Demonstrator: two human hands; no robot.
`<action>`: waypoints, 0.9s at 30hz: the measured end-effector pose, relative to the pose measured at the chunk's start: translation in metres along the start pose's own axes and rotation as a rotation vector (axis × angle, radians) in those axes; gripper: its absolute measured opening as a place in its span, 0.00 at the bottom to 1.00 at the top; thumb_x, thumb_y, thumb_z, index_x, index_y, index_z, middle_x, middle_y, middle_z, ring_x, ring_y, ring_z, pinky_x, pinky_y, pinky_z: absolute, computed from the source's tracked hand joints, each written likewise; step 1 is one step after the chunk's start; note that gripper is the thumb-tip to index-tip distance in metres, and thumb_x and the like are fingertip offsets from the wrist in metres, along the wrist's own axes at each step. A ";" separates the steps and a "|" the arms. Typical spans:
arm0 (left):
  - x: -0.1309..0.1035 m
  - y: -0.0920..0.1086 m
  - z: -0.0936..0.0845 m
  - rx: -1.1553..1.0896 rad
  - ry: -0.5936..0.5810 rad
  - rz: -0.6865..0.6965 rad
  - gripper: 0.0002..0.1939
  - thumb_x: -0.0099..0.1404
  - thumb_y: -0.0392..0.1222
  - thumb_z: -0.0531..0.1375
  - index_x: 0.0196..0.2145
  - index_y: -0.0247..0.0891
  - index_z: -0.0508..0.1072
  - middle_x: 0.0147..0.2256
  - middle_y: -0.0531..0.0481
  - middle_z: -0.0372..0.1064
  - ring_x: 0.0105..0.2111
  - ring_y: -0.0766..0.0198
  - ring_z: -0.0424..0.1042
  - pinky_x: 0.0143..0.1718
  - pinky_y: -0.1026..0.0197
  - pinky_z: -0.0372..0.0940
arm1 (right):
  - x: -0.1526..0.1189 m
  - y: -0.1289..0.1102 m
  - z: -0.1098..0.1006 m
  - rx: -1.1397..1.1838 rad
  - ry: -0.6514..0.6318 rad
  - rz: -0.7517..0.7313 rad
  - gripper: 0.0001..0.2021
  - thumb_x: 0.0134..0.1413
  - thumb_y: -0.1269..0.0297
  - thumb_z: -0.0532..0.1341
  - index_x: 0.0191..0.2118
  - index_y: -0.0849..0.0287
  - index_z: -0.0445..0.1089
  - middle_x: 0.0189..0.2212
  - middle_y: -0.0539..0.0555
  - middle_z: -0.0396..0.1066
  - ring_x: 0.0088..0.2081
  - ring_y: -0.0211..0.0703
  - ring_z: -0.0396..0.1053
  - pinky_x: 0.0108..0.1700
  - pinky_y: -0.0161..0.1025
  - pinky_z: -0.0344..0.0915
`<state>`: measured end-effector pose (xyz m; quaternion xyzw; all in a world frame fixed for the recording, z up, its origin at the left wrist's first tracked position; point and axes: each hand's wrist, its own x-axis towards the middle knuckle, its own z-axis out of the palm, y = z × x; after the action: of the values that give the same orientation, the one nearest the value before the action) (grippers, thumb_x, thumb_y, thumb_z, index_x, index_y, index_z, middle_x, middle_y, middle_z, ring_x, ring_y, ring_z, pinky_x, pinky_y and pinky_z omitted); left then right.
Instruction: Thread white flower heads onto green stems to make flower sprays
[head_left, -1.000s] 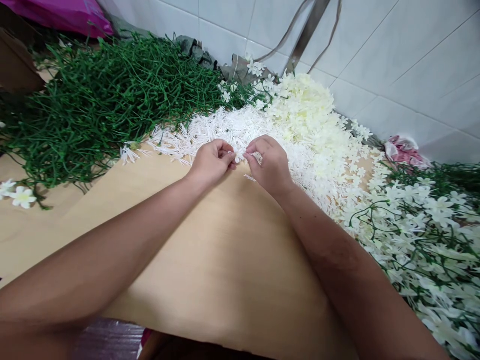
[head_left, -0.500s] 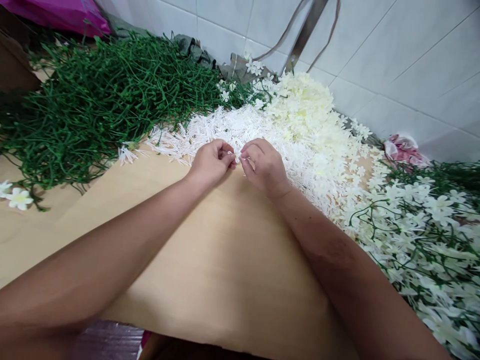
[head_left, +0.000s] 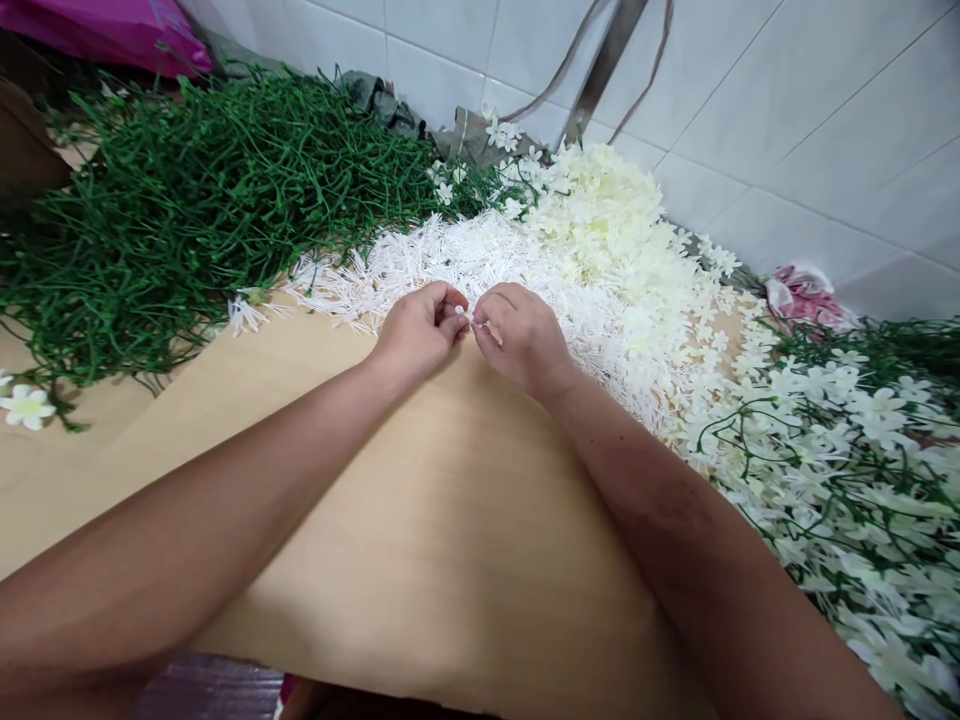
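small white piece [head_left: 466, 316] mostly hidden between fingers [head_left: 448, 318], both elbows cut off

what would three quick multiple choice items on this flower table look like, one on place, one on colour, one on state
1. Where does the heap of green stems lie?
A. far left of the board
B. near right corner
C. under the hands

2. What colour is the pile of loose petals by the wall?
A. pink
B. cream white
C. blue

3. What are the left hand and right hand doing?
A. resting flat and apart
B. pinching one small white piece between them
C. gripping a green stem each

Key:
1 A, the green mass fills the far left.
2 B, the petals look pale cream.
3 B, the fingers of both hands meet on a tiny white part at the edge of the white plastic pieces.
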<state>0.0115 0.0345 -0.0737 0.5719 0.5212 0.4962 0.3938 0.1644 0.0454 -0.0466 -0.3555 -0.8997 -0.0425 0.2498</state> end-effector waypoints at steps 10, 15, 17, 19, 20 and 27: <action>0.001 0.015 0.002 -0.200 -0.011 -0.112 0.10 0.54 0.24 0.55 0.31 0.36 0.68 0.24 0.55 0.68 0.25 0.70 0.71 0.31 0.66 0.64 | -0.002 0.009 0.011 0.424 0.192 0.213 0.03 0.52 0.69 0.56 0.29 0.58 0.64 0.31 0.54 0.69 0.35 0.40 0.67 0.39 0.41 0.66; 0.001 0.021 0.001 -0.247 0.029 -0.181 0.06 0.56 0.26 0.57 0.29 0.35 0.67 0.21 0.55 0.67 0.21 0.71 0.69 0.25 0.68 0.62 | 0.001 0.012 0.016 0.884 0.233 0.470 0.06 0.47 0.64 0.62 0.28 0.59 0.65 0.26 0.50 0.69 0.28 0.35 0.67 0.34 0.38 0.68; 0.001 0.022 -0.001 -0.258 0.021 -0.177 0.06 0.56 0.26 0.58 0.28 0.35 0.67 0.21 0.55 0.67 0.20 0.72 0.68 0.25 0.68 0.62 | 0.001 0.011 0.017 0.960 0.223 0.512 0.07 0.45 0.64 0.64 0.28 0.59 0.65 0.26 0.49 0.70 0.27 0.34 0.67 0.33 0.37 0.68; 0.001 0.023 -0.002 -0.267 0.010 -0.165 0.05 0.56 0.27 0.58 0.27 0.34 0.68 0.20 0.55 0.67 0.20 0.72 0.68 0.24 0.68 0.62 | 0.002 0.009 0.017 0.986 0.214 0.527 0.08 0.44 0.63 0.65 0.28 0.59 0.65 0.26 0.49 0.70 0.28 0.34 0.67 0.33 0.37 0.68; 0.000 0.023 -0.002 -0.271 0.004 -0.160 0.04 0.57 0.28 0.58 0.27 0.35 0.68 0.20 0.54 0.68 0.20 0.72 0.68 0.24 0.68 0.62 | 0.002 0.008 0.017 0.993 0.209 0.530 0.09 0.44 0.62 0.65 0.28 0.59 0.65 0.26 0.49 0.70 0.28 0.34 0.67 0.33 0.37 0.68; -0.002 0.028 -0.004 -0.247 -0.019 -0.140 0.07 0.58 0.29 0.57 0.24 0.35 0.65 0.19 0.55 0.67 0.19 0.73 0.66 0.25 0.68 0.62 | 0.003 0.014 0.013 0.930 0.197 0.489 0.12 0.45 0.57 0.65 0.29 0.58 0.64 0.27 0.50 0.68 0.30 0.36 0.67 0.34 0.38 0.69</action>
<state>0.0133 0.0281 -0.0466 0.4862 0.4908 0.5224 0.4998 0.1657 0.0609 -0.0581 -0.4010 -0.6867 0.3868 0.4669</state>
